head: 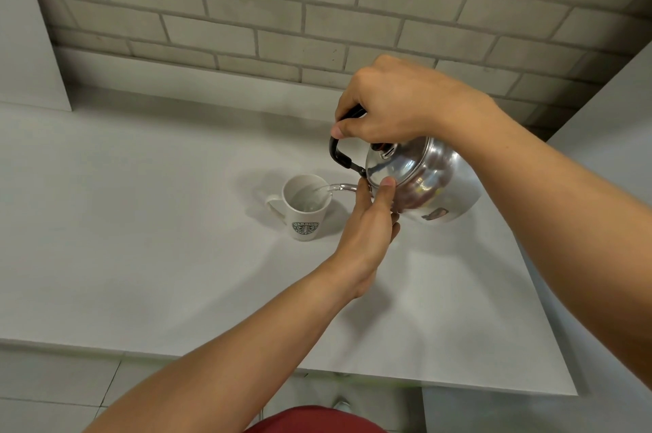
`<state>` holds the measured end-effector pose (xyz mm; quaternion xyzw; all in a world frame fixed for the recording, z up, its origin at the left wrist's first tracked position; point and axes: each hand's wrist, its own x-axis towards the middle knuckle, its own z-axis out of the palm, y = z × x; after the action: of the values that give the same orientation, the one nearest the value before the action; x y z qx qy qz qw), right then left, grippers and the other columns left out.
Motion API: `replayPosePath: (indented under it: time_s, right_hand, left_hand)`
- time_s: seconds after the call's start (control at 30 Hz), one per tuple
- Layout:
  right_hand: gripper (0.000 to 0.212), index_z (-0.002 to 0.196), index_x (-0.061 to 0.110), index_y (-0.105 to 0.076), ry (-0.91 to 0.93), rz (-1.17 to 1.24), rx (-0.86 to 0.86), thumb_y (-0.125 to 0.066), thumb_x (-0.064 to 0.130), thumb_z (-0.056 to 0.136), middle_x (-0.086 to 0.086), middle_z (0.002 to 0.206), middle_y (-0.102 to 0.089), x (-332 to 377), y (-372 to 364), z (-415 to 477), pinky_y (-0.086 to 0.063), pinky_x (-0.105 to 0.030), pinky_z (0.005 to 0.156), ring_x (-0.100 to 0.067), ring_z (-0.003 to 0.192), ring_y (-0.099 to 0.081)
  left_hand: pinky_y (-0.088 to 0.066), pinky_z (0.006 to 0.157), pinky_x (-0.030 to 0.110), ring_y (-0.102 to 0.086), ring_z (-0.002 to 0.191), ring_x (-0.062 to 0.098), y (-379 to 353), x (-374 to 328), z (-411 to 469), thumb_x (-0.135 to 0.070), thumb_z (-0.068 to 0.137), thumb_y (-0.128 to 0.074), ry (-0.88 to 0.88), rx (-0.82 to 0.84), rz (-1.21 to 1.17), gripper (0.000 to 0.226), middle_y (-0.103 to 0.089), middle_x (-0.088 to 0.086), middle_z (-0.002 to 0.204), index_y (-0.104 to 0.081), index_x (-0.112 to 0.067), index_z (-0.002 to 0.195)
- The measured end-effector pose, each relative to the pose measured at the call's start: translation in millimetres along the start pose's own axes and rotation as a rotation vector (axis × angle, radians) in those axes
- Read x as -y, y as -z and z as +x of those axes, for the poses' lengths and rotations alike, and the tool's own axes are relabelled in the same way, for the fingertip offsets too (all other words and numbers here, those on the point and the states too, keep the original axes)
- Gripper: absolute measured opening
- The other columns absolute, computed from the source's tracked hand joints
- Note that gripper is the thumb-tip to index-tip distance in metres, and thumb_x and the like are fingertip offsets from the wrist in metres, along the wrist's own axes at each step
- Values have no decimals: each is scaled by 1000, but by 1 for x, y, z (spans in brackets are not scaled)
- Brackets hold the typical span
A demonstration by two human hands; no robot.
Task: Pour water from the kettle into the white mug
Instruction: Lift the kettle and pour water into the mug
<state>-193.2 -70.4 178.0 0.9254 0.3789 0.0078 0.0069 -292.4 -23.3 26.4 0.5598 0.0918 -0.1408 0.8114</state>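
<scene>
A shiny steel kettle [428, 178] with a black handle hangs tilted to the left above the white table [141, 238]. My right hand [388, 104] grips its black handle from above. My left hand [370, 228] steadies the kettle's front, thumb pressed on the edge of the lid. The thin spout reaches over the rim of the white mug [305, 208], and a clear stream of water runs into it. The mug stands upright with a green logo facing me and its handle to the left; water shows inside it.
A grey brick wall [317, 9] runs behind the table. A white panel [28, 44] stands at the far left and another white surface [607, 136] at the right. The table's near edge lies below my forearms, with tiled floor under it.
</scene>
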Motion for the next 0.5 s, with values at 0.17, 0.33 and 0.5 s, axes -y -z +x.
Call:
replayPosePath:
  time_s: [0.17, 0.33, 0.5]
  right_hand:
    - [27, 100, 27, -83, -12, 8, 8, -67, 48, 95, 16, 61, -58, 0, 0, 1, -29, -22, 51, -17, 72, -54]
    - [27, 100, 27, -83, -26, 9, 32, -67, 48, 95, 14, 63, -61, 1, 0, 3, -29, -22, 51, -10, 66, -54]
    - [27, 99, 28, -82, -28, -3, 34, -66, 49, 95, 9, 69, -65, 5, 0, 6, -30, -23, 51, -22, 79, -60]
  left_hand:
    - [-47, 112, 32, -62, 121, 10, 0, -2, -1, -49, 107, -44, -6, 4, -1, 47, -61, -11, 137, -38, -42, 153]
    - [-48, 111, 31, -62, 122, 12, 0, -3, -2, -49, 107, -44, 1, 10, -11, 45, -60, -11, 139, -40, -42, 151]
    - [-50, 109, 31, -62, 122, 13, 1, -4, -2, -49, 107, -44, 6, 2, -22, 41, -60, -11, 138, -43, -43, 148]
